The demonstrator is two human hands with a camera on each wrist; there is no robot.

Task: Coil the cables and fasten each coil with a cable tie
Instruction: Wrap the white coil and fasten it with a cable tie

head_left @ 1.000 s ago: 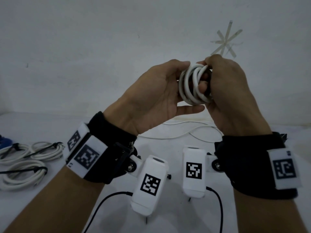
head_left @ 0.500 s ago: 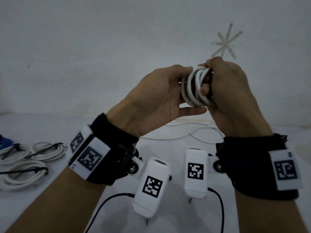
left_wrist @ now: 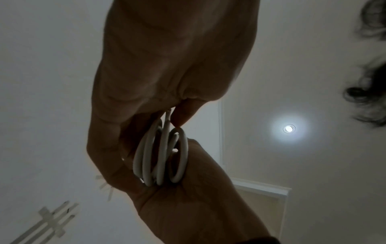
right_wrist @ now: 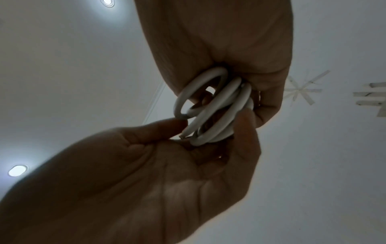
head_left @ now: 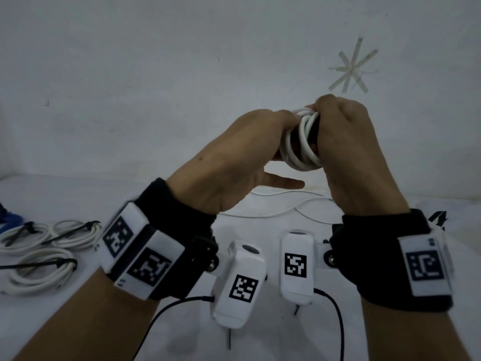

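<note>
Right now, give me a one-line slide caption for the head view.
Both hands, left hand and right hand, grip a white cable coil above the table; tied coils lie at left.

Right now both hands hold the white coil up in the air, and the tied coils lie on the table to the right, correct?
Not quite: the tied coils lie to the left, as the head view shows. Both the left hand and right hand do hold the white coil up.

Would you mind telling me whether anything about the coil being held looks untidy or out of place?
Yes, slightly. The coil between the left hand and right hand is uneven: one small loop stands apart from the main bundle, and a cable end pokes out loose. No tie shows on it, unlike the tied coils on the table.
</note>
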